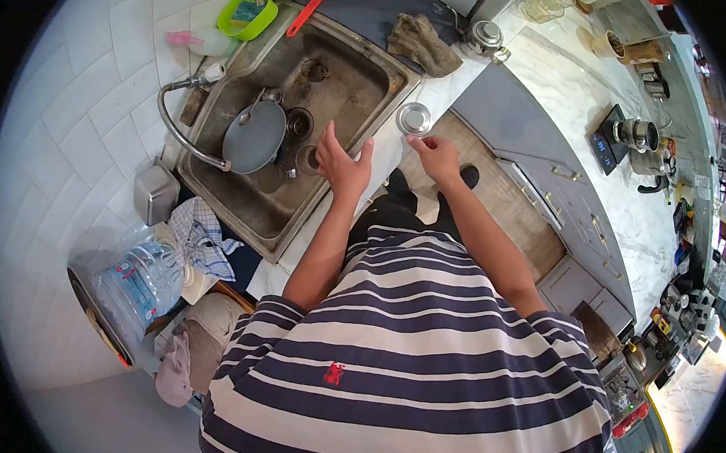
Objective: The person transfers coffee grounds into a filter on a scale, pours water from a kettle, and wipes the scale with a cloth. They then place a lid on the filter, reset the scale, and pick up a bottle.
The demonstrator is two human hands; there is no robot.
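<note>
My left hand (346, 169) is over the near rim of the sink (355, 75), thumb and fingers apart and nothing held. Just beside its fingertips, a clear glass (306, 158) rests in the basin. A grey pan or plate (254, 137) lies further left in the sink, with a dark glass (298, 122) beside it. My right hand (437, 158) is closed in a pinch at the near edge of a round metal lid (414, 120) on the white counter strip. What lies between those fingertips is too small to make out.
The curved faucet hose (174, 121) reaches over the sink's left side. A green basket (247, 14) and a red-handled strainer (309, 10) are behind it. Beyond the sink are a brown cloth (422, 46) and a metal pot (484, 36). A scale (607, 140) stands on the right counter.
</note>
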